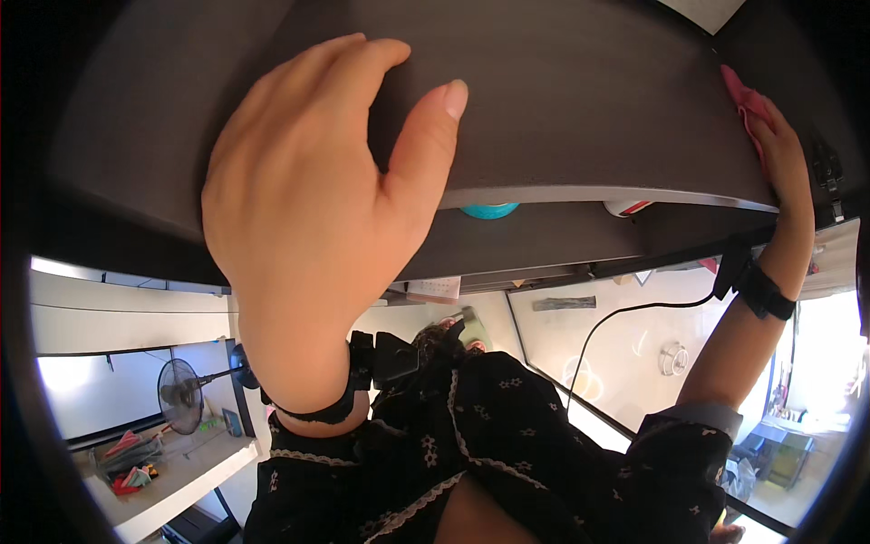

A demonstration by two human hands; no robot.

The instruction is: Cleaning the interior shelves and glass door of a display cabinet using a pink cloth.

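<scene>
A dark grey cabinet shelf [580,109] spans the upper part of the head view. Over its left part is my left hand [308,172], with the thumb apart from the bent fingers and nothing seen in its grasp. I cannot tell whether its fingertips touch the board. Far to the right, my right hand [781,150] is closed on a pink cloth [745,102]. That cloth lies against the shelf's right end, by the side wall, and the fingers partly cover it. Each wrist wears a black strap.
On the level below sit a turquoise round item [489,211] and a white and red item [627,208]. A metal hinge [828,172] is on the right side. A black cable [625,310] hangs near my right arm. A fan [181,396] stands lower left above a ledge [181,490] with cloths.
</scene>
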